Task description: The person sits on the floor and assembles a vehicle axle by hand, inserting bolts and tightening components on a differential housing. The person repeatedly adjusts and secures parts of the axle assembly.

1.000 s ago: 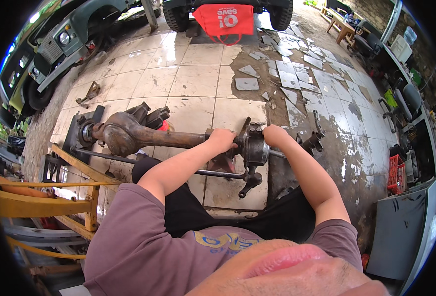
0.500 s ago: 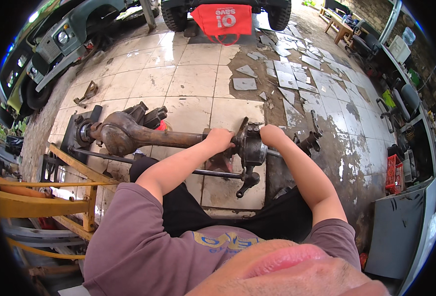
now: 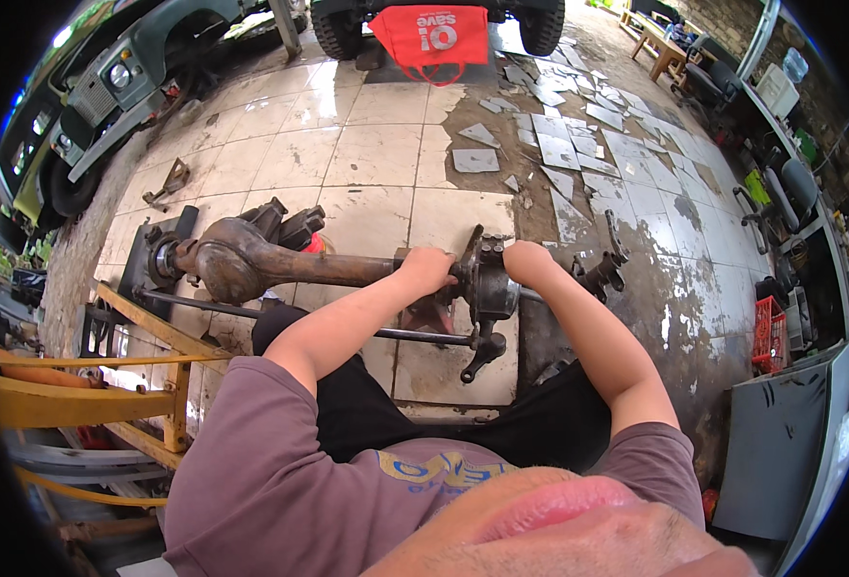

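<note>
Barely anything has shifted in the last second: both hands stay put, so this looks like steady work on one spot. The left hand point(image 3: 427, 270) is wrapped around the rusty axle point(image 3: 348, 269), the right hand point(image 3: 528, 262) closed by its hub point(image 3: 487, 286). The axle lies on the tiled floor point(image 3: 376, 154), running left to right, hub end pointing right.
</note>
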Demonstrator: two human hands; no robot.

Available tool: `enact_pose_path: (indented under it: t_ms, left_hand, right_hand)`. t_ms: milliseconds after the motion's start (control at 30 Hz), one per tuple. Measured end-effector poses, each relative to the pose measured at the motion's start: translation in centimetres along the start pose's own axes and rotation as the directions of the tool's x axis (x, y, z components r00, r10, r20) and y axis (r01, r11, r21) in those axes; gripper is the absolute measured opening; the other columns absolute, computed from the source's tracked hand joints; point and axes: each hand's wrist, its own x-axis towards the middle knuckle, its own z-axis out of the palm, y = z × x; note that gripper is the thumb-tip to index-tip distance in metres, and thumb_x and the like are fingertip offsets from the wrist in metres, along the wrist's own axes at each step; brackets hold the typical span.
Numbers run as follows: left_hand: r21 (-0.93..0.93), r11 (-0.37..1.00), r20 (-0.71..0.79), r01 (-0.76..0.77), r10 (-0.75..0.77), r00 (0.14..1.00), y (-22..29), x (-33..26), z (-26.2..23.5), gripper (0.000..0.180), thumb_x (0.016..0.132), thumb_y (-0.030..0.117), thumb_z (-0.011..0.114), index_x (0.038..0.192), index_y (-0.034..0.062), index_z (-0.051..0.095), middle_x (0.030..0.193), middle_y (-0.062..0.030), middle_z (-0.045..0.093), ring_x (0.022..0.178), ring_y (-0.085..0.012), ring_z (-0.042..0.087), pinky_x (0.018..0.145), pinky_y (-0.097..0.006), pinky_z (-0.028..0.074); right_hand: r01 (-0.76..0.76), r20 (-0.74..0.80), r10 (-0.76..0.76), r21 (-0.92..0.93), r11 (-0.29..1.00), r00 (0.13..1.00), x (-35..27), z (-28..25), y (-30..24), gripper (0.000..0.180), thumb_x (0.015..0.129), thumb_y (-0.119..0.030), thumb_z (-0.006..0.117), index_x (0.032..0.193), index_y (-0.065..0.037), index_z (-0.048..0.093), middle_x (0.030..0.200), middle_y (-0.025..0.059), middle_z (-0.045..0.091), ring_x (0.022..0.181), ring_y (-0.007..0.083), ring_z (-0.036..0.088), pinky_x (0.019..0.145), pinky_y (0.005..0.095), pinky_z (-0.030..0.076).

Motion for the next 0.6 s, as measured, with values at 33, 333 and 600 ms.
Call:
enact_pose_path:
  t_ms: [33,333,600]
  left_hand:
    - [-0.011,1.000,-0.003,-0.012,0.012,1.000,0.4,0.2,0.2,0.048,0.091,0.046,0.078,0.118,0.0070,0.071,0.100,-0.0166,0.074,0.098,-0.0387,0.074,0.084,-0.051,0.059]
    - [-0.011,1.000,0.021,0.017,-0.016,1.000,0.5,0.4,0.2,0.049,0.091,0.045,0.078,0.122,0.0076,0.071,0.102,-0.0162,0.075,0.100,-0.0384,0.074,0.085,-0.050,0.059]
    - [-0.010,1.000,-0.012,0.011,-0.011,1.000,0.6,0.2,0.8,0.049,0.091,0.048,0.079,0.115,0.0069,0.072,0.101,-0.0158,0.077,0.101,-0.0364,0.076,0.086,-0.049,0.060]
  right_hand:
    - [-0.026,-0.008,0.026,-0.007,1.000,1.000,-1.0,-0.4,-0.2,0.022,0.090,-0.011,0.063,0.099,-0.005,0.082,0.106,0.0199,0.080,0.103,0.0365,0.077,0.086,0.0482,0.063]
    - [-0.048,-0.050,0.050,0.043,0.998,0.997,0.2,1.1,0.9,0.021,0.090,-0.009,0.062,0.095,-0.003,0.081,0.104,0.0216,0.079,0.099,0.0395,0.077,0.084,0.0501,0.062]
    - [-0.040,-0.020,0.040,0.022,0.999,0.999,-0.1,0.1,0.2,0.021,0.091,-0.009,0.062,0.096,-0.003,0.081,0.104,0.0220,0.079,0.099,0.0398,0.077,0.085,0.0505,0.063]
